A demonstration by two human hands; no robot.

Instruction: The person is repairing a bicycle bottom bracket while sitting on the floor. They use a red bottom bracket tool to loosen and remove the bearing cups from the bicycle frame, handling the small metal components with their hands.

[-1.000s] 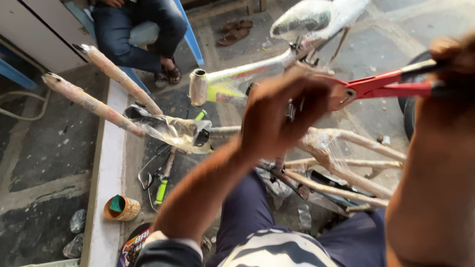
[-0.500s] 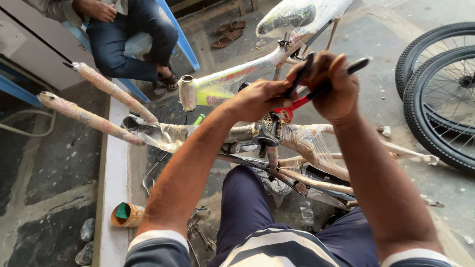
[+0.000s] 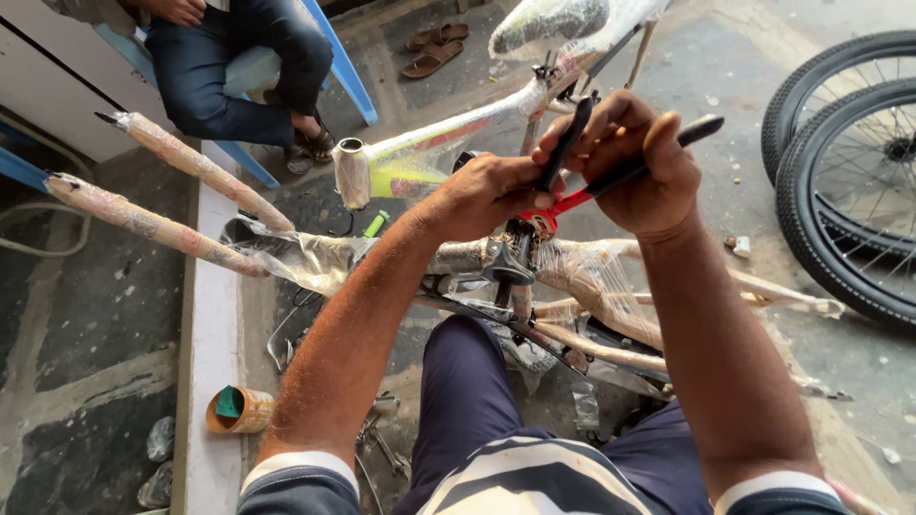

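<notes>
Pliers gripped in both hands over a wrapped bicycle frame

Pliers with a red body and black handles (image 3: 611,176) sit between the two hands, above the middle of the plastic-wrapped bicycle frame (image 3: 448,143). The right hand (image 3: 634,167) is closed around the handles, one black handle sticking out past its knuckles toward the upper right. The left hand (image 3: 496,195) is curled against the other handle, fingers closed just beside the red part. The red nose of the pliers points down at the dark metal fitting (image 3: 510,262) on the frame, directly below the grip; whether the nose touches it cannot be told.

Two wrapped fork tubes (image 3: 157,229) stretch to the left. A small round tin with a green inside (image 3: 237,410) stands on the pale ledge (image 3: 205,324) near the left elbow. Two black bicycle wheels (image 3: 840,181) lie at the right edge. Another person in dark trousers (image 3: 229,72) sits on a blue chair (image 3: 339,67) at the top left, well apart.
</notes>
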